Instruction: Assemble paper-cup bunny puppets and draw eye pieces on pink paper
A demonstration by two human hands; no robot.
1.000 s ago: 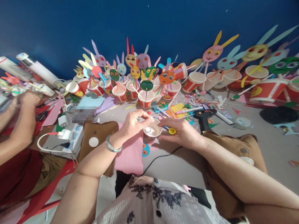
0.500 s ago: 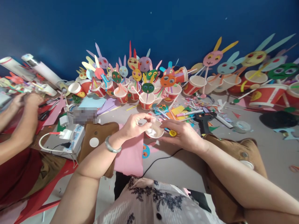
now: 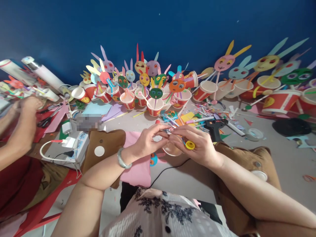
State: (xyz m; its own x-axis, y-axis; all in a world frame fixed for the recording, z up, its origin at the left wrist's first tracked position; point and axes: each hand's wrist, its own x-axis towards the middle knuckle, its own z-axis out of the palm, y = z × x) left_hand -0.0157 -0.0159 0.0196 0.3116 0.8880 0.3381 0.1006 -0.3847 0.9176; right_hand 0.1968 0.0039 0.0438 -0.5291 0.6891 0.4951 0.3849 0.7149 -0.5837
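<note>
Over at the table (image 3: pixel 189 176), left hand (image 3: pixel 154 140) and right hand (image 3: pixel 197 146) meet fingertip to fingertip, the left's grip unclear! Just beneath sits the paper cup (image 3: pixel 172 149), light, probably easily dented, best cradled by its wall, and the right clasps a yellow round piece (image 3: pixel 190 144), seemingly stiff

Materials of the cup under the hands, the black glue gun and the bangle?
Cup: probably coated paper; thin pale wall, smooth inside. Glue gun: likely hard plastic, fairly matte; evenly black, moulded-looking body. Bangle: polished, pale grey-green with a soft shine; could be stone, glass or resin, can't tell which.
</note>
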